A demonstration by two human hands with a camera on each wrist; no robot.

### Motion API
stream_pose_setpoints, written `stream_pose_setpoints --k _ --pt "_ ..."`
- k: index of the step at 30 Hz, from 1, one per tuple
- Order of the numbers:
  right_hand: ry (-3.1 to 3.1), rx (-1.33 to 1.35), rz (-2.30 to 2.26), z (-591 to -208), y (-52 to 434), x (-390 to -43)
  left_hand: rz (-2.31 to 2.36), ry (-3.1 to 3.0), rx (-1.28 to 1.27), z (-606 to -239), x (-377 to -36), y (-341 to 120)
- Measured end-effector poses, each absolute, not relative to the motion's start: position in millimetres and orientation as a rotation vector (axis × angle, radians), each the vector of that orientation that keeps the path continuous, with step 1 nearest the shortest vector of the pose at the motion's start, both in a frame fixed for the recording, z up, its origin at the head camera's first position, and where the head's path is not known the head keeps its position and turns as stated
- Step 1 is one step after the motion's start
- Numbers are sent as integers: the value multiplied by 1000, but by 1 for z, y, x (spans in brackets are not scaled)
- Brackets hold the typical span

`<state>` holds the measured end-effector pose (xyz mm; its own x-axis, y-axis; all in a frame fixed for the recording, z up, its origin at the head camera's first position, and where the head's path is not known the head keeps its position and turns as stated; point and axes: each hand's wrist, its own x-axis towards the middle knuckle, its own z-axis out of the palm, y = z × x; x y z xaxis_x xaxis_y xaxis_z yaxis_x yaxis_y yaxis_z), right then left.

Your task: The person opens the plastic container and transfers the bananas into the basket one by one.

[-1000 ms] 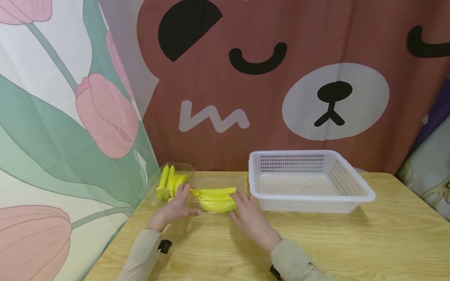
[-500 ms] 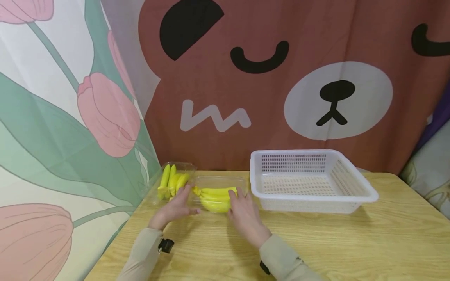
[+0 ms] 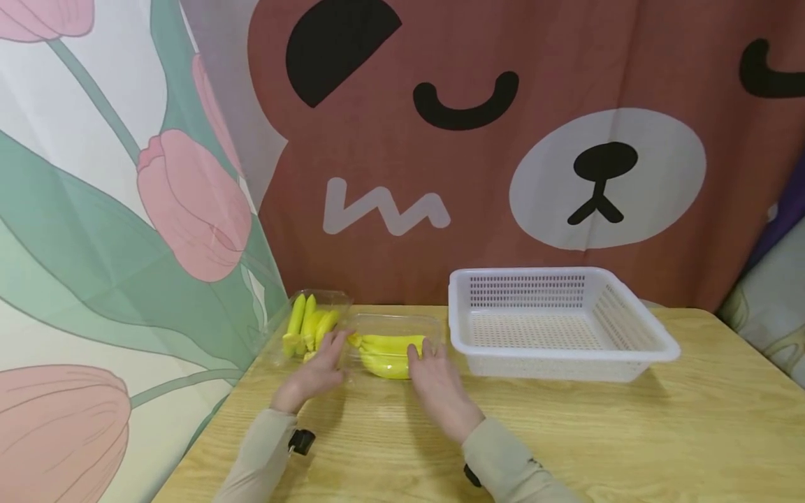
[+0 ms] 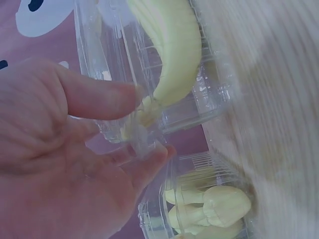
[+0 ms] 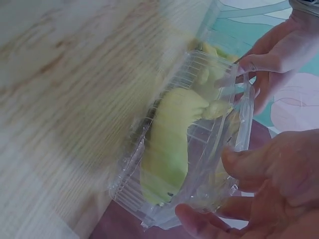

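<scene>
A clear plastic clamshell box (image 3: 402, 323) with a bunch of yellow bananas (image 3: 386, 344) in it rests on the table. At the box's left end, my left hand (image 3: 317, 374) pinches its rim between thumb and fingers, by the banana stems (image 4: 144, 113). My right hand (image 3: 440, 388) holds the right end. In the right wrist view its thumb lies on the rim and its fingers bend round the corner. I cannot tell whether the lid is fastened. Left of my left hand stands another clear box (image 3: 333, 297) with several yellow bananas (image 3: 310, 323).
A white perforated plastic basket (image 3: 553, 367) stands on the wooden table (image 3: 597, 440) to the right of the boxes. Behind the table hangs a bear-print curtain (image 3: 478, 272), and a tulip-print curtain (image 3: 94, 279) runs along the left side.
My right hand has shifted left along the box's right end. My left thumb has drawn in toward the rim. The boxes and the basket stay about where they were.
</scene>
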<state>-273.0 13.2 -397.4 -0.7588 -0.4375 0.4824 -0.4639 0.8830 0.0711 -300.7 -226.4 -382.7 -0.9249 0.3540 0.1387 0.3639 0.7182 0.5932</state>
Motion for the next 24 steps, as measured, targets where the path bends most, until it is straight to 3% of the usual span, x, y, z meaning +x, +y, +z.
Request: stream_pose_setpoints --k 24 --pt "-2595 746 322 -382 24 -281 -980 -2864 -680 -379 -304 -230"
